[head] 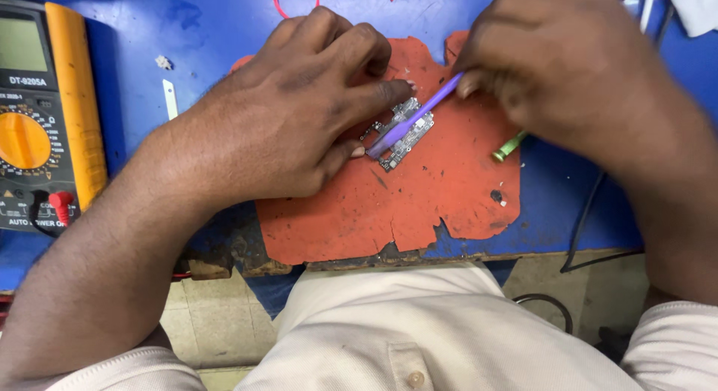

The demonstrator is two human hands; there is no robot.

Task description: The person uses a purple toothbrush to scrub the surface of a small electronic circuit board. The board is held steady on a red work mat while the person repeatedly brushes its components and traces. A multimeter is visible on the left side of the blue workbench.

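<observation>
The fingers (pixel 378 95) of the left hand (pixel 299 114) are spread and pressed down around a small, narrow green-and-silver circuit board (pixel 404 133), the index fingertip at its upper-left edge and the thumb tip at its lower-left end, so the board is pinned rather than lifted. The fingers of the right hand (pixel 553 62) are clenched around the upper end of a slim purple plastic pry tool (pixel 415 118), pinching it near the knuckles.

The tool's long axis runs diagonally, from the right hand at the upper right down to the lower left, and its flat tip lies on the board, nearly in line with the board's own long axis. The board therefore lies down and to the left of the right hand's fingers and directly against those of the left hand, which is the nearer of the two.

The board rests near the middle of a worn, ragged-edged orange-red rubber mat (pixel 419 204), which lies on a blue tabletop (pixel 187 32). A small green cylindrical part (pixel 510 146) lies at the mat's right edge, just below the right hand. A yellow-and-grey digital multimeter (pixel 45 114) with a red plug sits well apart at the far left. A thin red wire loop (pixel 278 3) shows at the top edge, and black cables (pixel 587 219) trail off the tabletop's right front.
</observation>
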